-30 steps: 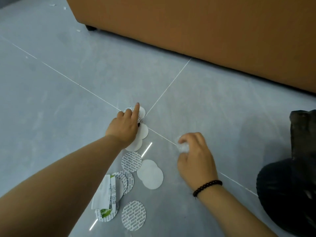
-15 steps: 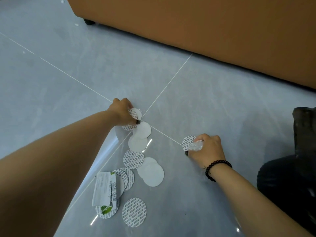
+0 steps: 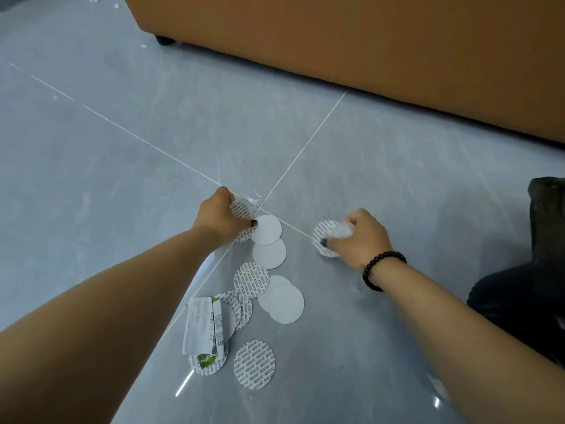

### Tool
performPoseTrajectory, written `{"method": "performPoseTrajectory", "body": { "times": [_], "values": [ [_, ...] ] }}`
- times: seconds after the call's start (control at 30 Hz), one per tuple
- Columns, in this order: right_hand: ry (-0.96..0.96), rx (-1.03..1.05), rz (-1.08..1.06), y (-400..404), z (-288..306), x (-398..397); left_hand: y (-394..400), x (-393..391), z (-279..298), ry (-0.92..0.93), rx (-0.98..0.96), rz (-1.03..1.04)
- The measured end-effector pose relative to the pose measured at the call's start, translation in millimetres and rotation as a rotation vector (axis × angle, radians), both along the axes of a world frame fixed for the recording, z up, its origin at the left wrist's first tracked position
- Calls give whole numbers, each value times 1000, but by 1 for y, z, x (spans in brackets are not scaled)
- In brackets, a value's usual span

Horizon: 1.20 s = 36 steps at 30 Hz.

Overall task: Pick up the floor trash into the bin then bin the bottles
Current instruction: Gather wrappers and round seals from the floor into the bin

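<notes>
1. The left hand [image 3: 221, 217], fingers curled, pinches a printed paper disc [image 3: 241, 209] at the crossing of the floor's grout lines; half a second ago it gripped the same spot, and a second ago its forefinger was stretched out flat over the discs there.
2. The right hand [image 3: 359, 238], a dark bead bracelet [image 3: 382, 267] at the wrist, clutches a crumpled clear scrap [image 3: 341, 231] and presses its thumb on another printed disc [image 3: 324, 237]; a second ago that hand sat nearer the person, with no disc showing under it.
3. Judgement: both hands have closed on litter, but nothing has left the floor, so the clean-up looks to be in its early stage.
4. Both forearms reach forward and low, converging on the tile joint, wrists bent down.
5. Between the arms, more discs [image 3: 269, 254], plain and printed, lie overlapping on the grey floor [image 3: 122, 179], with a torn green-and-white wrapper [image 3: 203, 327] on top of the nearest ones.
6. A black bin bag [image 3: 535, 286] sits at the right edge, well apart from the discs; an orange sofa [image 3: 397, 56] runs behind. No bottles are in view.
</notes>
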State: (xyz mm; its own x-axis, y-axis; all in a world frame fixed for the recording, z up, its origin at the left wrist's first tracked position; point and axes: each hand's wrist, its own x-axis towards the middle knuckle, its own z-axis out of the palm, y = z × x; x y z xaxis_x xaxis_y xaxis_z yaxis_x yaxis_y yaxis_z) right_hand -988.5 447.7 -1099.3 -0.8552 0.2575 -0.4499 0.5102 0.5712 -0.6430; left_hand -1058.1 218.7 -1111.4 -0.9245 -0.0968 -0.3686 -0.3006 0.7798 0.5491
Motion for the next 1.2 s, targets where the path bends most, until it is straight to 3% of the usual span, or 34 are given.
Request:
{"method": "performPoseTrajectory", "body": {
  "times": [0.07, 0.13, 0.33, 0.6, 0.8, 1.0, 1.2],
  "values": [
    [80, -198, -49, -23, 5, -14, -3, 4, 5, 9, 66, 28],
    [90, -261, 20, -51, 5, -30, -9, 11, 13, 20, 123, 39],
    [-82, 26, 384, -104, -24, -40, -48, 37, 29, -63, 95, -37],
    [3, 127, 270, -97, -21, -32, -70, 96, 16, -184, 81, -123],
    [44, -209, -4, -80, -10, -20, -76, 113, 18, -119, 280, 82],
    [-90, -20, 275, -87, -19, 6, -84, 132, 14, -256, 248, 33],
    [-104, 30, 236, -85, -17, 10, -78, 139, 13, -284, 129, -72]
  ]
}}
